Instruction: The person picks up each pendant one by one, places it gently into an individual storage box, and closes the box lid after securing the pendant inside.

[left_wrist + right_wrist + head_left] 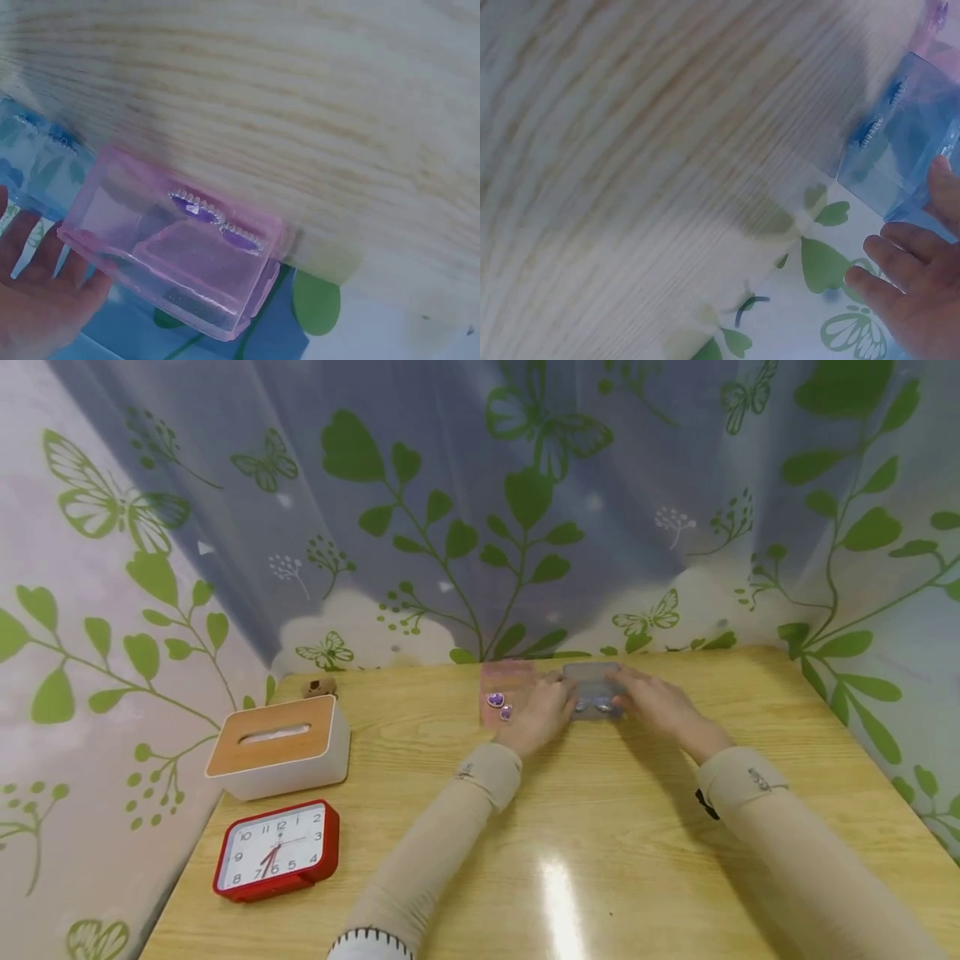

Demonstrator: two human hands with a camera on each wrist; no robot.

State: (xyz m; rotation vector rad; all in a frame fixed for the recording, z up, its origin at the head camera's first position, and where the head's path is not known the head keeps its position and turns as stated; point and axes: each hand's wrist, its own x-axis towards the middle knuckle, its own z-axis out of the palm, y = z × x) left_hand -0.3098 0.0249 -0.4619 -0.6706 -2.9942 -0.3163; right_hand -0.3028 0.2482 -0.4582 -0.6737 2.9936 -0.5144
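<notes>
Side by side at the table's far edge stand a clear pink box and a clear blue box. Purple gem pieces with beaded rims show at the pink box's front; shiny pale pieces show at the blue one's. My left hand is at the blue box's left side, in front of the pink box, its fingers loosely extended. At the blue box's right side is my right hand. The right wrist view shows its thumb by the box and its other fingers spread. Contact is unclear.
On the left of the wooden table are a white tissue box with a wooden lid and a red clock. A small brown object sits behind the tissue box. Leaf-printed fabric hangs along the far edge.
</notes>
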